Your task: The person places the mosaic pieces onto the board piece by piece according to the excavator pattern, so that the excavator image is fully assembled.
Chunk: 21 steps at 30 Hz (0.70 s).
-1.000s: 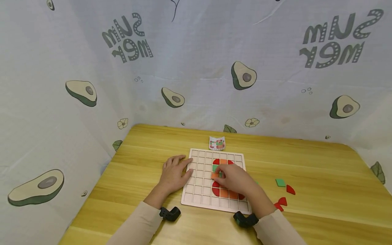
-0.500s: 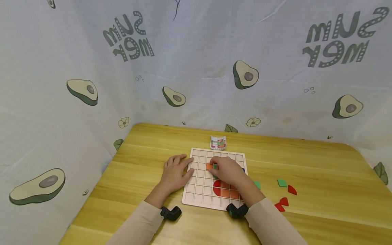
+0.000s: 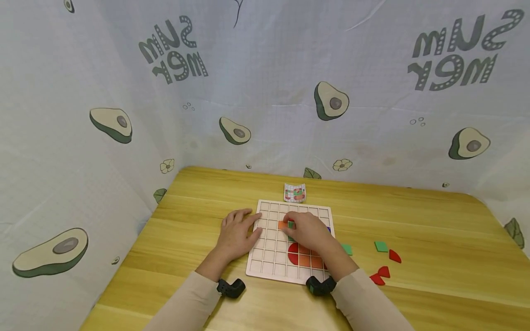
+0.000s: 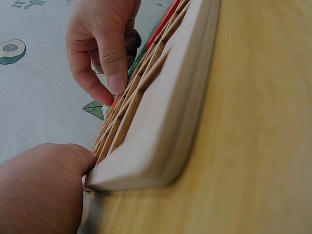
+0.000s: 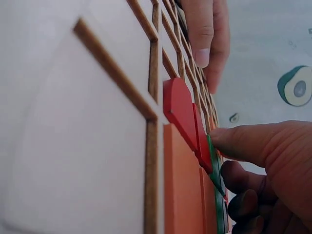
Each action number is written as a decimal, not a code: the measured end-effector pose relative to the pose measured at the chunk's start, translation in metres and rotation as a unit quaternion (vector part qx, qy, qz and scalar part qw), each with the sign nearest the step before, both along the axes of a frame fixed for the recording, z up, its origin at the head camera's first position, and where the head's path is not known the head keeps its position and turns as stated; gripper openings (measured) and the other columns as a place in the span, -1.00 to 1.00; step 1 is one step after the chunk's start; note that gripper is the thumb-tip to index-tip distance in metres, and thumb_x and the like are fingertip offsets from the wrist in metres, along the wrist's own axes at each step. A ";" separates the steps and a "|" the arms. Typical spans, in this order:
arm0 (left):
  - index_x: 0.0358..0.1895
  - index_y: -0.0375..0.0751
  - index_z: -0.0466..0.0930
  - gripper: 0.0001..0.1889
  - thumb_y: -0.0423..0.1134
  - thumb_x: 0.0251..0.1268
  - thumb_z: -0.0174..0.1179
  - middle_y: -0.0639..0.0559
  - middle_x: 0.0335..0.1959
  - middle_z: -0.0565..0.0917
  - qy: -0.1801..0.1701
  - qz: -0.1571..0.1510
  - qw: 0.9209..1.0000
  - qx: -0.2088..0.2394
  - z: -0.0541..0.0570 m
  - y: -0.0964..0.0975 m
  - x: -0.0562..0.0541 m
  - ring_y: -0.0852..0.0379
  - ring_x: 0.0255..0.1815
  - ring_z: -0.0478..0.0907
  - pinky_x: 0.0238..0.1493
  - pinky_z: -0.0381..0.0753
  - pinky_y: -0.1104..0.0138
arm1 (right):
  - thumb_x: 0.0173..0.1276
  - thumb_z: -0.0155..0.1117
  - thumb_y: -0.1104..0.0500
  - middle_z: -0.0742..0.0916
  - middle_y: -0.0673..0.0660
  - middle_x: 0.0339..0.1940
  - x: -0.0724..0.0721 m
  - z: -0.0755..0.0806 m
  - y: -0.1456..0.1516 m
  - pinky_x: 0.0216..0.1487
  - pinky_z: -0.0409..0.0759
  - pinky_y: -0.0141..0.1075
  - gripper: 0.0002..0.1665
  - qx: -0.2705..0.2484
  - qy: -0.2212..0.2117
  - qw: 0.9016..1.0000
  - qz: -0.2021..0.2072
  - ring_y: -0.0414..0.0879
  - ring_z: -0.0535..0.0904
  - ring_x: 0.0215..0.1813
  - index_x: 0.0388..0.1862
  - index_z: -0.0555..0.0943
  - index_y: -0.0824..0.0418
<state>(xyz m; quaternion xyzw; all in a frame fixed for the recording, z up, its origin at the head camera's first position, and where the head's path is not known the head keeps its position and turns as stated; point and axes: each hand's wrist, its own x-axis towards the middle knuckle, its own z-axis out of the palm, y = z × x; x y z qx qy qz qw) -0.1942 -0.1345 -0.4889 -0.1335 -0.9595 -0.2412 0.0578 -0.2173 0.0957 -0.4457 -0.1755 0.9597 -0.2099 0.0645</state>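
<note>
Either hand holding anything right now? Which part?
The right hand pinches an orange tile by its right edge, over the grid board. The left hand holds nothing; its fingers rest flat on the board's left edge.

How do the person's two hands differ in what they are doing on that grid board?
The left hand lies flat with straight fingers on the grid board's left edge; the right hand is curled, fingertips pressing tiles near the orange tile. The left hand holds nothing; the right hand touches a green tile. Both touch the board and wear beige sleeves.
</note>
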 end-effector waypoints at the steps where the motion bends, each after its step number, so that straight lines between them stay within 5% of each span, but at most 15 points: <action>1: 0.42 0.14 0.52 -0.52 0.07 0.51 0.11 -0.11 0.48 0.43 0.000 0.000 1.000 0.003 0.000 0.000 0.000 -0.27 0.50 0.24 0.43 0.21 -0.23 | 0.39 0.41 0.04 0.69 -0.07 -0.46 0.001 0.000 0.002 -0.29 0.51 -0.22 -0.72 -0.003 -0.002 1.000 0.000 -0.16 0.48 -0.44 0.03 0.70 0.07; 10: 0.43 0.13 0.51 -0.51 0.07 0.51 0.10 -0.11 0.48 0.42 0.002 -0.002 1.000 0.003 -0.002 0.000 0.000 -0.28 0.50 0.23 0.42 0.21 -0.23 | 0.42 0.38 0.06 0.56 -0.03 -0.52 0.016 0.008 0.041 -0.41 0.36 -0.30 -0.70 -0.054 -0.027 0.998 -0.014 -0.15 0.41 -0.47 0.08 0.68 0.09; 21: 0.44 0.13 0.50 -0.51 0.07 0.52 0.08 -0.10 0.49 0.41 -0.007 -0.002 1.000 0.005 0.000 0.000 0.001 -0.27 0.51 0.22 0.43 0.21 -0.23 | 0.44 0.35 0.07 0.54 0.02 -0.43 0.029 0.012 0.114 -0.42 0.37 -0.30 -0.70 -0.048 -0.054 0.996 -0.056 -0.11 0.41 -0.39 0.07 0.66 0.14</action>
